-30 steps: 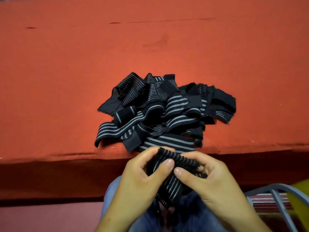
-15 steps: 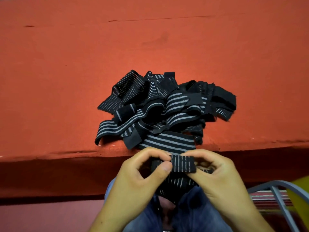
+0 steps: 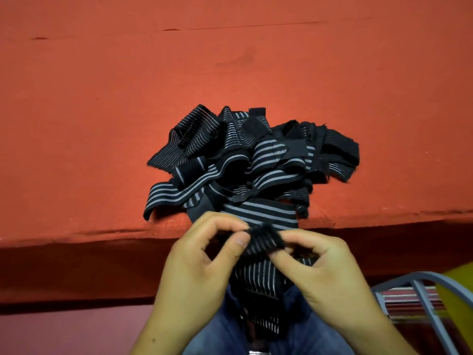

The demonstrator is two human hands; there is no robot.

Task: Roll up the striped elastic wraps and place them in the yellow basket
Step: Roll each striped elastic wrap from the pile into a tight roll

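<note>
A heap of black elastic wraps with grey stripes [image 3: 245,165] lies near the front edge of the red surface [image 3: 102,124]. Just in front of that edge, my left hand [image 3: 199,272] and my right hand [image 3: 325,275] pinch the rolled top end of one striped wrap [image 3: 263,242] between thumbs and fingertips. The rest of that wrap [image 3: 258,280] hangs down over my lap. A sliver of the yellow basket [image 3: 458,285] shows at the right edge, mostly out of frame.
A grey metal frame [image 3: 419,298] with striped fabric under it stands at the lower right, beside the basket. The red surface stretches wide to the left, right and back of the heap. My blue jeans [image 3: 222,329] fill the bottom centre.
The held wrap's top end has been turned over into a small tight roll, and both hands have risen slightly toward the edge of the red surface. The heap has not moved.
</note>
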